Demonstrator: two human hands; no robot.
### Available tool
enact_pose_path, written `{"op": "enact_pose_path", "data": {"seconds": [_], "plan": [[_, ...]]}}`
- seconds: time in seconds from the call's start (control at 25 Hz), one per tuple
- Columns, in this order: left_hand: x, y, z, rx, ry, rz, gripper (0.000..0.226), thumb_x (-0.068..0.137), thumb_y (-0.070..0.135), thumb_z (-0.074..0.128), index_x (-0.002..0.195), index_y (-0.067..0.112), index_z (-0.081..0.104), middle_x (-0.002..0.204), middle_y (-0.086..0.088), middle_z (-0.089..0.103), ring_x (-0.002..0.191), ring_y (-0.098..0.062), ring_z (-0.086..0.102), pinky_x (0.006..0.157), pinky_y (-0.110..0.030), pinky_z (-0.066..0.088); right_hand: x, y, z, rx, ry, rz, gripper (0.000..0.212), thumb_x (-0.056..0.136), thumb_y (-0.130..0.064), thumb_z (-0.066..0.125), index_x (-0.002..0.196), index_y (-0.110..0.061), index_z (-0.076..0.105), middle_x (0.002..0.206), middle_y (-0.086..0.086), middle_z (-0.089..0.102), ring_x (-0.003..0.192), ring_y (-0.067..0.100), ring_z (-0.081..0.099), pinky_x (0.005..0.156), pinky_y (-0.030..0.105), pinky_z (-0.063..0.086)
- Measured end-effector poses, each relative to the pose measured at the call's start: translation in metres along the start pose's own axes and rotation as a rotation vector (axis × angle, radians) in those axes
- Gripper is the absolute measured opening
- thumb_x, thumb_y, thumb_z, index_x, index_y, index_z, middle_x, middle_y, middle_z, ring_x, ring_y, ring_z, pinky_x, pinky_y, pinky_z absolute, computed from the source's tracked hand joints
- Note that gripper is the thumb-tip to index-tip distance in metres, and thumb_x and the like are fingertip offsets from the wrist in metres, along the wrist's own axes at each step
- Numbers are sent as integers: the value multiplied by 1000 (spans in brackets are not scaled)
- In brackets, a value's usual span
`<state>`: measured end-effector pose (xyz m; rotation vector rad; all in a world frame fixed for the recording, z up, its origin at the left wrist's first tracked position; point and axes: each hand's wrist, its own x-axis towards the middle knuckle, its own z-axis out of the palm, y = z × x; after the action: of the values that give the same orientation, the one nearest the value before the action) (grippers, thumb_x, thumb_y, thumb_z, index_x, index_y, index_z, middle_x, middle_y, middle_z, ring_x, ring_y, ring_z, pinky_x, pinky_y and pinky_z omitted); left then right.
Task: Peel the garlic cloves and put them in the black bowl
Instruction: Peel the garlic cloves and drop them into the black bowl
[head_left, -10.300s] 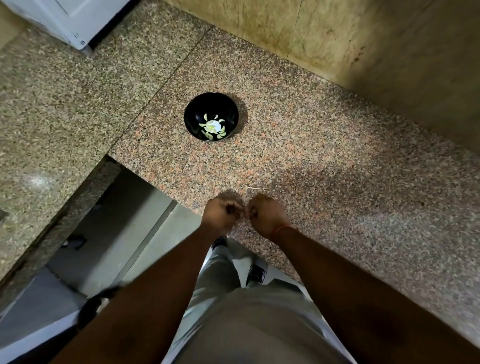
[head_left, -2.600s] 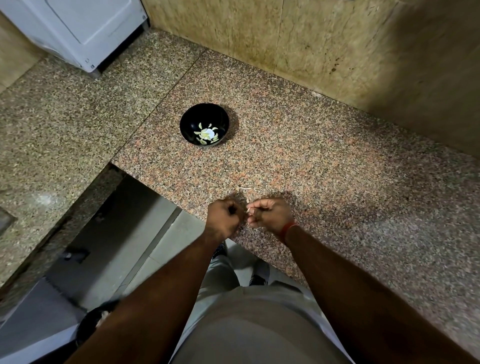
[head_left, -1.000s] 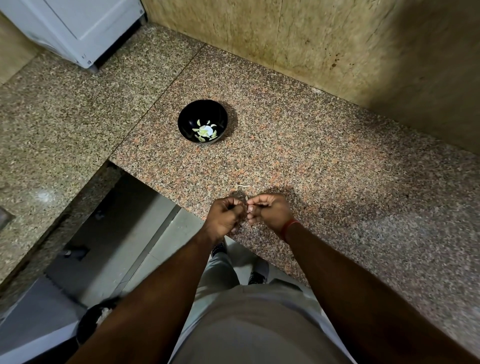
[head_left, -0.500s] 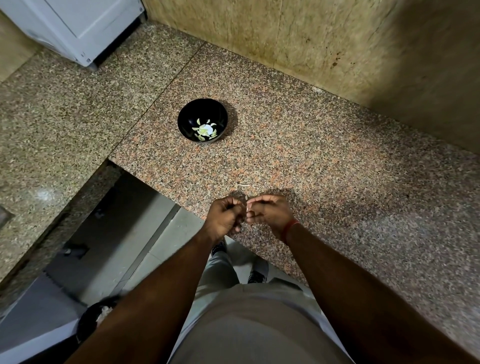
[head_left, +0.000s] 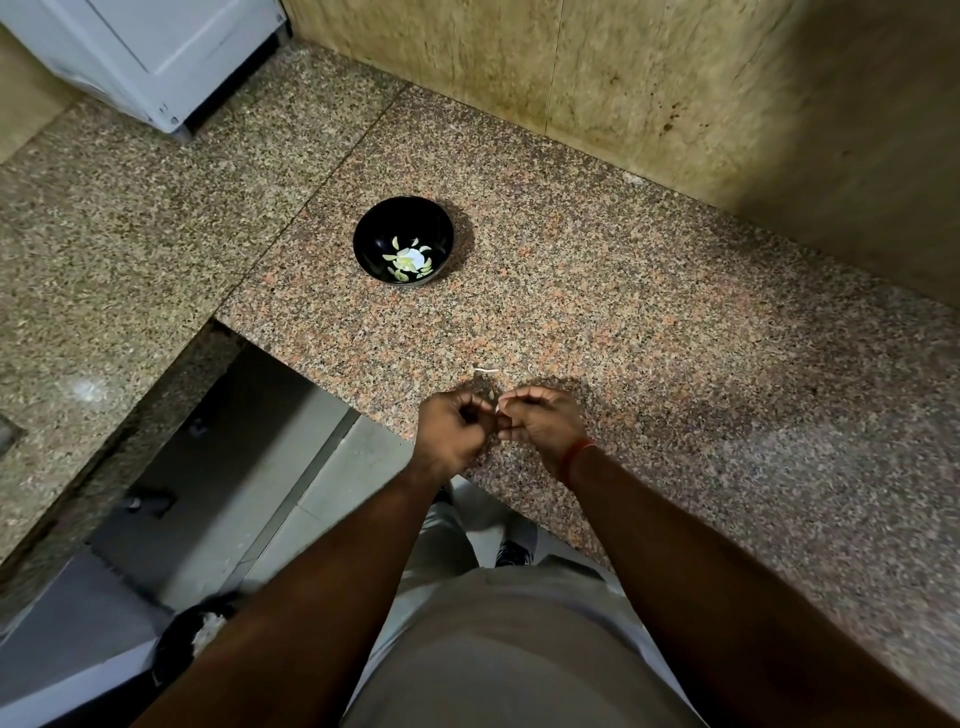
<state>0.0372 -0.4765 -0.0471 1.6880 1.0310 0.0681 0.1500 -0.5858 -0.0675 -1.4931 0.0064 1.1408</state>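
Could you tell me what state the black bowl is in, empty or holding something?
Not empty: the upright black bowl holds several pale garlic cloves at its bottom.

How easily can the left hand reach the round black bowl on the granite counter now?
Probably yes. The counter between the left hand and the round black bowl looks free, but both hands are busy pinching a small garlic clove.

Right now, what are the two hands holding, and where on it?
Both hands, left and right, pinch a small pale garlic clove between their fingertips; which part of it cannot be told.
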Motion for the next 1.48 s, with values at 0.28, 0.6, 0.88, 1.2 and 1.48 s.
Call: {"op": "enact_pose_path", "data": {"seconds": [0.28, 0.6, 0.88, 1.2, 1.48], "plan": [[2, 0, -1, 255, 6, 107, 13, 83, 5, 76, 74, 14, 73, 70, 2, 72, 57, -10, 63, 57, -21, 54, -2, 3, 7, -87, 78, -29, 9, 89, 5, 69, 96, 0, 73, 96, 19, 76, 81, 26, 72, 69, 38, 63], [0, 5, -2, 331, -17, 113, 17, 83, 6, 76, 73, 18, 68, 70, 2, 70, 54, -8, 58, 53, -22, 48, 1, 2, 3, -172, 32, -46, 14, 90, 10, 66, 93, 0, 74, 97, 19, 75, 81, 29, 72, 74, 47, 64], [-1, 12, -5, 260, -57, 120, 18, 82, 2, 77, 73, 16, 72, 72, 3, 72, 55, -6, 61, 54, -21, 51, 4, 0, -3, -168, -14, -9, 14, 90, 10, 65, 91, -2, 74, 89, 16, 76, 72, 26, 70, 68, 44, 63], [0, 12, -6, 67, -87, 87, 16, 86, 0, 75, 76, 12, 72, 70, -1, 71, 53, -10, 57, 53, -24, 50, 3, -5, -5, -103, -25, 13, 19, 91, 13, 63, 92, -2, 75, 90, 17, 76, 72, 27, 69, 66, 40, 63], [6, 3, -7, -18, -94, 136, 21, 88, -1, 72, 75, 15, 70, 66, 5, 69, 54, -4, 58, 54, -19, 47, -3, -14, -9, -10, -126, 2, 20, 87, 14, 68, 103, 4, 72, 101, 24, 74, 81, 33, 71, 68, 35, 64]]}}
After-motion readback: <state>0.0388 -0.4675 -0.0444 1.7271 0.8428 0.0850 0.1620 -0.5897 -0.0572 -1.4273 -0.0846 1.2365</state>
